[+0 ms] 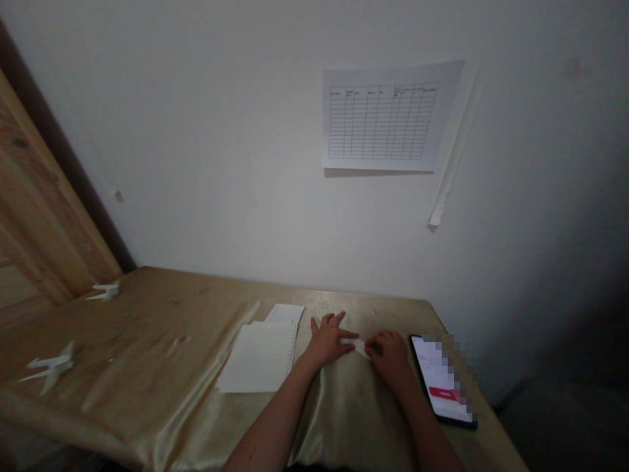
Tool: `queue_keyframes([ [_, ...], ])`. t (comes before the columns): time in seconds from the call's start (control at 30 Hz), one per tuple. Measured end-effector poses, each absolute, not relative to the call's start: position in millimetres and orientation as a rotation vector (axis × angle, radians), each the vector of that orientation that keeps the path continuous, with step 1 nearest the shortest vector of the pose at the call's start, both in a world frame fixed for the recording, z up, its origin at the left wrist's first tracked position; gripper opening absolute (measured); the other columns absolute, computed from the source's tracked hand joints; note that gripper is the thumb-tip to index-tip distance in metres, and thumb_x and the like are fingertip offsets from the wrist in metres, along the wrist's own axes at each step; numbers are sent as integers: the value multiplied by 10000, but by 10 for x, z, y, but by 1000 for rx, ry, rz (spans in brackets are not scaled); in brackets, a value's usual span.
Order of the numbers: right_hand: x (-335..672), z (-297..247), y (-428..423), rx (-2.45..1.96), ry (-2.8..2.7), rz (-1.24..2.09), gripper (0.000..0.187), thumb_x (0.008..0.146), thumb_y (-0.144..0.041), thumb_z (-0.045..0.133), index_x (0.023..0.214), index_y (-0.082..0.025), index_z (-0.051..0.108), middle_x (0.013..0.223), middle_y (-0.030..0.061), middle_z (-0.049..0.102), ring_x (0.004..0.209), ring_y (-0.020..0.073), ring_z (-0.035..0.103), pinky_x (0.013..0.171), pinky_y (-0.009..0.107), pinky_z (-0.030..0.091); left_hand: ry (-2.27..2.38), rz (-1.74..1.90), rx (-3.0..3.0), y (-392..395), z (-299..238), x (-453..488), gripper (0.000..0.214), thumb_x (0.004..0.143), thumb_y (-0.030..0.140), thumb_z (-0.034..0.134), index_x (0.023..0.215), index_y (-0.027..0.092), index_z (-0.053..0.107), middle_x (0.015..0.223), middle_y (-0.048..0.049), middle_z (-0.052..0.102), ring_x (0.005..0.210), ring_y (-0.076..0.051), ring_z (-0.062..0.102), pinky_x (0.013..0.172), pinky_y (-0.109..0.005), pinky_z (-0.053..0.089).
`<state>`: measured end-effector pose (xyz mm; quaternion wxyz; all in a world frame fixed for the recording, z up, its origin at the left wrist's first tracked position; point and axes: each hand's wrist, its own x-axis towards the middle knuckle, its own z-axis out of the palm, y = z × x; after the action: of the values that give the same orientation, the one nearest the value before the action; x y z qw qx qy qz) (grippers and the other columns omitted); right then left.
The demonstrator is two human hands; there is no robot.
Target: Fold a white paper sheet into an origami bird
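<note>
A small piece of folded white paper [360, 347] lies low over the cloth between my two hands. My left hand [328, 341] has its thumb and index finger on the paper's left end, while its other fingers are spread out. At the right end, my right hand [388, 351] pinches the paper between thumb and curled fingers. Part of the paper is hidden by the fingertips, so its exact folded shape is unclear. Left of my left hand lies a stack of white paper sheets [260, 357] with a torn, perforated right edge.
A phone [442, 387] with a lit screen lies right of my right hand. Two folded paper figures [52, 368] [105, 290] rest on the left of the gold tablecloth [162, 341]. A printed table sheet [381, 121] hangs on the wall behind; wooden boards [44, 177] lean at left.
</note>
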<state>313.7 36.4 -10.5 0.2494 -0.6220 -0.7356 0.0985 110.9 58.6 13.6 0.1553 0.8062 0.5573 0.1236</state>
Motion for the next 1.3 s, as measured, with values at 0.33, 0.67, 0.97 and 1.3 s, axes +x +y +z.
queue_keyframes([
  [0.33, 3125, -108, 360, -1639, -1990, 297, 181, 822, -292, 600, 865, -286, 776, 1050, 50, 726, 1148, 267, 552, 1071, 438, 320, 1683, 503, 2303, 569, 137, 1141, 221, 857, 410, 688, 1077, 396, 709, 1507, 10, 443, 1415, -302, 320, 1156, -682, 80],
  [0.67, 3149, -151, 400, -1567, -2068, 352, 350, 814, -127, 488, 911, -303, 775, 1137, 20, 718, 1152, 247, 551, 1049, 418, 339, 1616, 447, 2248, 589, 120, 1105, 336, 785, 485, 722, 1120, 476, 703, 1507, 8, 455, 1429, -348, 299, 1126, -743, 36],
  [0.97, 3162, -134, 419, -1563, -2115, 400, 320, 844, -167, 506, 941, -333, 763, 1195, -17, 713, 1292, 268, 486, 1161, 576, 88, 1595, 443, 2275, 571, 146, 1112, 394, 754, 497, 752, 1142, 484, 688, 1494, -22, 461, 1428, -349, 300, 1111, -761, 29],
  [1.3, 3101, -86, 380, -1610, -2000, 427, 324, 835, -160, 488, 983, -279, 750, 1150, 32, 725, 1267, 230, 533, 1188, 514, 44, 1532, 568, 2246, 587, 148, 1138, 297, 676, 419, 848, 960, 395, 762, 1494, -10, 457, 1397, -351, 347, 1130, -736, 25],
])
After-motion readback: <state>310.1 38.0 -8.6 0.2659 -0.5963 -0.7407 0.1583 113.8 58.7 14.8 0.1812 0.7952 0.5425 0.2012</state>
